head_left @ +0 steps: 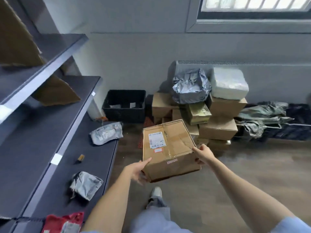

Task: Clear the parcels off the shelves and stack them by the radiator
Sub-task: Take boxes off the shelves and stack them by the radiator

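A person's shoe [156,192] and trouser leg stand on the wood floor [235,174] at the near edge. Just beyond, both hands carry a box [170,150] in the air over the floor. The left hand [138,170] presses its near left corner, thumb on the top edge and fingers under the side. The right hand [202,154] grips the near right corner, thumb on top and fingers curled round the side. The box is dented cardboard with a white label [156,140] on top, and it tilts a little.

To the left, the lowest shelf [42,165] carries a red packet [62,222] at the near end, a grey bag [85,184] farther along, a small brown item [80,158], and another grey bag [106,132] at the far end. The shelves above hold brown cardboard pieces [55,92].

Beyond the box, a stack [218,120] of cardboard parcels stands on the floor against the radiator [252,63], topped by a crumpled silver bag [191,85] and a white wrapped parcel [228,84]. A black crate [124,105] sits left of the stack, by the wall. Green cloth [262,118] lies right of the stack. A window [255,5] is above, at the far wall.
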